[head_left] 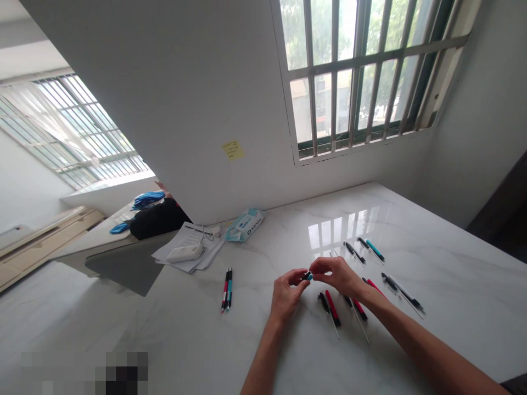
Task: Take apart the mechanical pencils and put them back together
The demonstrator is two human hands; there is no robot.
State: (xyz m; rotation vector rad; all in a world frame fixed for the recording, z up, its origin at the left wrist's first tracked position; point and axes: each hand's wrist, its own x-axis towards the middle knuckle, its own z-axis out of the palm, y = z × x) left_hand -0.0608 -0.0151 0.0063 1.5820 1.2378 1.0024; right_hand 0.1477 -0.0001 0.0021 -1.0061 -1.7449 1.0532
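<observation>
Near the middle of the marble table (272, 340), my left hand (287, 292) pinches a small black and teal pen part (307, 276). The fingertips of my right hand (335, 274) meet the other side of that part and are closed on it. Below my hands lie a red pen barrel (332, 308), black pieces and thin white refills (334, 325). More pen parts, among them a teal barrel (375, 250) and a black clip piece (413, 302), are spread to the right. Several pens (226, 291) lie together to the left.
A wet-wipes pack (246, 225) and papers (195, 252) with a white device lie against the wall at the back left. Past the wall's edge, a person in black (160, 219) is partly visible beside blue items. A barred window is above the table.
</observation>
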